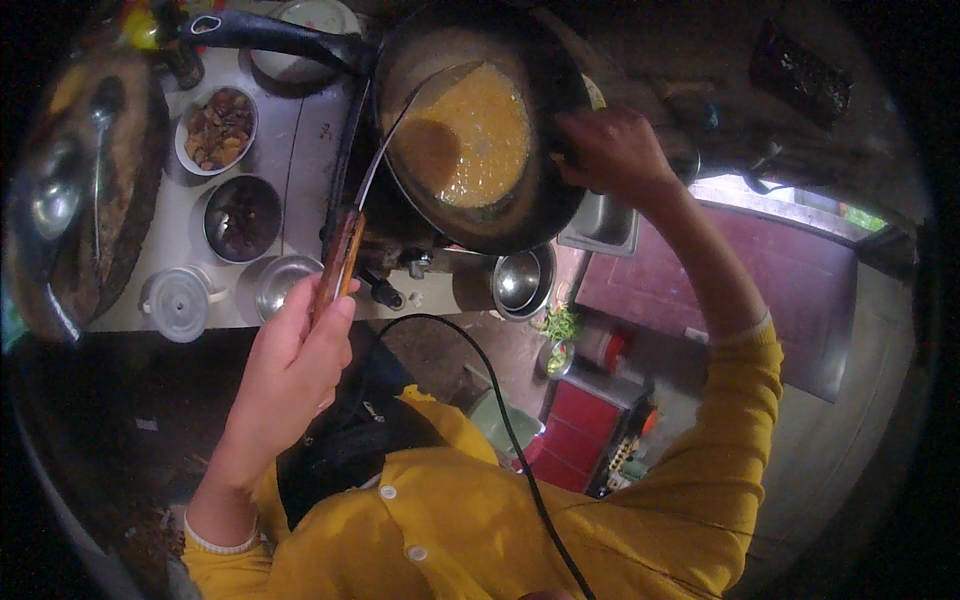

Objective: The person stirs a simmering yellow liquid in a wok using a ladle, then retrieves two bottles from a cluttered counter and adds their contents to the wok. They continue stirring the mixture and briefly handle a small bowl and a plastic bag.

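Note:
My left hand [304, 352] grips the wooden handle [339, 262] of a metal spatula, whose thin blade [382, 146] reaches over the near left rim of a dark wok [480, 232]. Yellow-orange liquid with small bubbles [491, 142] pools in the wok, and a brown shadow or darker patch lies over its left part. At the wok's right side, the fingers of my right hand [615, 154] are curled around its edge or a small side handle; the exact grip is in shadow. The wok's long black handle [277, 37] points left.
Left of the stove are a bowl of brown food chunks [217, 129], a dark-lined bowl [242, 219], a lidded cup [178, 304], a metal bowl [289, 285] and a wooden board with ladles [124, 187]. Steel bowls [517, 285] stand near the counter's right end. A black cable [491, 382] crosses my front.

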The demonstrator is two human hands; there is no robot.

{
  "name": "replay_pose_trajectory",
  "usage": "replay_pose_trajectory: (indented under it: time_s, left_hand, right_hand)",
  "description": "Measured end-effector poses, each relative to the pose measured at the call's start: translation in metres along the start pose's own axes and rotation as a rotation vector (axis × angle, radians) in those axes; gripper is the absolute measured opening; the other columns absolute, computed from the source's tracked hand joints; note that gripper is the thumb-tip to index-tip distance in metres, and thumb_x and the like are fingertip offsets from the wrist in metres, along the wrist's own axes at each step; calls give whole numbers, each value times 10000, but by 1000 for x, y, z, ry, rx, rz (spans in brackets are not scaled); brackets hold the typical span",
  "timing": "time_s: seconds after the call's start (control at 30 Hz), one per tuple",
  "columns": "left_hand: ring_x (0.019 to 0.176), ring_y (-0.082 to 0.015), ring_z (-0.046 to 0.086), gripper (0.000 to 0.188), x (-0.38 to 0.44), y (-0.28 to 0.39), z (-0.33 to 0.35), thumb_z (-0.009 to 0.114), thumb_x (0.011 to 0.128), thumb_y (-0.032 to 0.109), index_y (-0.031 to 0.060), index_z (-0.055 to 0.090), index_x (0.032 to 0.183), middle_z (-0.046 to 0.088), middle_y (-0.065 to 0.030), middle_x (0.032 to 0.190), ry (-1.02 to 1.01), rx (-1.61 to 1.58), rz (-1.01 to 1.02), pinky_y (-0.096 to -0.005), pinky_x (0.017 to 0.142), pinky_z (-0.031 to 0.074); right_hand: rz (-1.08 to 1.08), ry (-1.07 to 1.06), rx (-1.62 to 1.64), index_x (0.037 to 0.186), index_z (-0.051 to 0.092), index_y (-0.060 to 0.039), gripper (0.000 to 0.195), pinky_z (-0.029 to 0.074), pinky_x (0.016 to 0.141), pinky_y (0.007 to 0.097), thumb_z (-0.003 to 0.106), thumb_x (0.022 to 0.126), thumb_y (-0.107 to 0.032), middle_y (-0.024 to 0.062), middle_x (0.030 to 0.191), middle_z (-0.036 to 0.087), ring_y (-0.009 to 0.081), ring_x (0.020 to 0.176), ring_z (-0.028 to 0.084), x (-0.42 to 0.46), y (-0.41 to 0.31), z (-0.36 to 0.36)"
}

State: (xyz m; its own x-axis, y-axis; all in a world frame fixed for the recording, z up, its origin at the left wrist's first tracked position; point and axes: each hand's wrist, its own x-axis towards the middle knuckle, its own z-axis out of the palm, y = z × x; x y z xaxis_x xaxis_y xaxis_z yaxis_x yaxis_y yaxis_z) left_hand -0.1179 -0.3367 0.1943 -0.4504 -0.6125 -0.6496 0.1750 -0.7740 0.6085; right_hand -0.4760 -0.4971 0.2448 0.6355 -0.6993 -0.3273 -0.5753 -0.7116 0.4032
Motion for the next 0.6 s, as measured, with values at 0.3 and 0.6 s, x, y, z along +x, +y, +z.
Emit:
replay_pose_trajectory:
  time_s: [0.3, 0.6]
  left_hand:
    - [491, -5, 362, 288, 0, 5, 2, 482, 1006, 251, 63, 503, 1222, 432, 58, 664, -19, -11, 4, -181, 416, 293]
    - [710, -297, 607, 343, 15, -7, 5, 541, 958, 256, -3, 517, 1180, 619, -159, 821, 179, 606, 383, -380, 664, 463]
  right_hand:
    - [153, 80, 177, 1168, 588, -97, 546, 547, 716, 425, 693, 766, -451, 129, 930, 660, 320, 793, 669, -19, 0, -10]
    - [63, 568, 884, 1182, 614, -6, 667, 507, 740, 320, 842, 631, -303, 134, 1040, 677, 236, 849, 658, -64, -16, -21]
